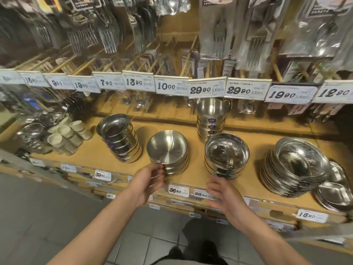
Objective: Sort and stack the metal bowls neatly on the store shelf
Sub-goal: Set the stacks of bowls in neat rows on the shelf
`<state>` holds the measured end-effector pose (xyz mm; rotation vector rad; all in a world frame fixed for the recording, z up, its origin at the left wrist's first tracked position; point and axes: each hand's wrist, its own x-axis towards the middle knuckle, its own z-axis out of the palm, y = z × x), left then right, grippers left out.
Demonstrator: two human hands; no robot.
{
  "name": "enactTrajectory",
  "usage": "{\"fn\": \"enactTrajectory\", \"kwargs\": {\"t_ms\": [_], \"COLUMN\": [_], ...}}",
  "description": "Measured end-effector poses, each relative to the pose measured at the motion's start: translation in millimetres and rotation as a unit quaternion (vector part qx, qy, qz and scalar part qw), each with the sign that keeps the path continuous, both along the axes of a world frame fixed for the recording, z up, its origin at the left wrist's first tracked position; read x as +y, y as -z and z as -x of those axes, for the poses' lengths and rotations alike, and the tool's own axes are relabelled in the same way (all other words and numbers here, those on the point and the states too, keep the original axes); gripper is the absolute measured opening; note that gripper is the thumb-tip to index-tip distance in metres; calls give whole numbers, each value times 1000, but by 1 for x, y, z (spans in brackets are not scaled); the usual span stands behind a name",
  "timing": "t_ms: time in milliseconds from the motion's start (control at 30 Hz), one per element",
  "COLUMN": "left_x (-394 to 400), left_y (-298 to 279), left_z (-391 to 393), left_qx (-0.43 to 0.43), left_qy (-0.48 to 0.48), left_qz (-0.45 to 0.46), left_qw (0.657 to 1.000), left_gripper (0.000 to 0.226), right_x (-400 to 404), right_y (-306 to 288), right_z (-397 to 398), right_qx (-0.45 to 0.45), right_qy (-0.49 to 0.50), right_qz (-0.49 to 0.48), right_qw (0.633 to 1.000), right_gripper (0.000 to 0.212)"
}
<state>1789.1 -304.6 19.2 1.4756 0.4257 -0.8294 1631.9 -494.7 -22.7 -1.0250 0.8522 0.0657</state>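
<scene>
Several stacks of shiny metal bowls stand on the wooden shelf [193, 180]. My left hand [148, 181] is at the near-left side of the low middle stack [168, 150], thumb at the top bowl's rim and fingers curled against its side. My right hand [224, 193] is blurred, with fingers spread just in front of the wider stack [227, 155] to the right; I cannot tell if it touches. A leaning stack [119, 136] stands to the left. A tall narrow stack [211, 116] is behind.
A large pile of shallow metal dishes [295, 166] and flat trays [336, 195] fills the shelf's right end. White cups [64, 134] and strainers sit at the left. Packaged cutlery hangs above a row of price tags [206, 89]. Tiled floor lies below.
</scene>
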Motion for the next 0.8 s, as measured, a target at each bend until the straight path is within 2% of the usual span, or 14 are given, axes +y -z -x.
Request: {"fn": "enactTrajectory", "kwargs": {"t_ms": [100,267,333,500,567,667,800], "left_x": [1,-47,-73,-126,-141,-158,-169], "left_y": [8,19,23,41,46,53,60], "left_z": [-1,11,12,8,7,7,5], "left_qx": [15,21,14,10,7,2,16], "left_qy": [27,137,150,129,116,102,105], "left_qz": [15,25,35,29,24,9,15], "left_qw": [999,990,988,991,993,995,994], "left_gripper": [18,31,26,43,37,38,57], "right_x": [-5,-34,-46,-75,-85,-98,-114], "right_y": [12,18,16,13,15,19,28], "right_z": [6,26,25,3,-9,-23,-39], "right_qx": [11,48,44,24,6,-2,-8], "right_qy": [48,195,232,202,184,154,156], "right_qz": [-15,7,12,38,47,41,18], "right_qw": [999,980,972,978,982,987,988], "right_gripper": [34,28,26,24,34,36,48]}}
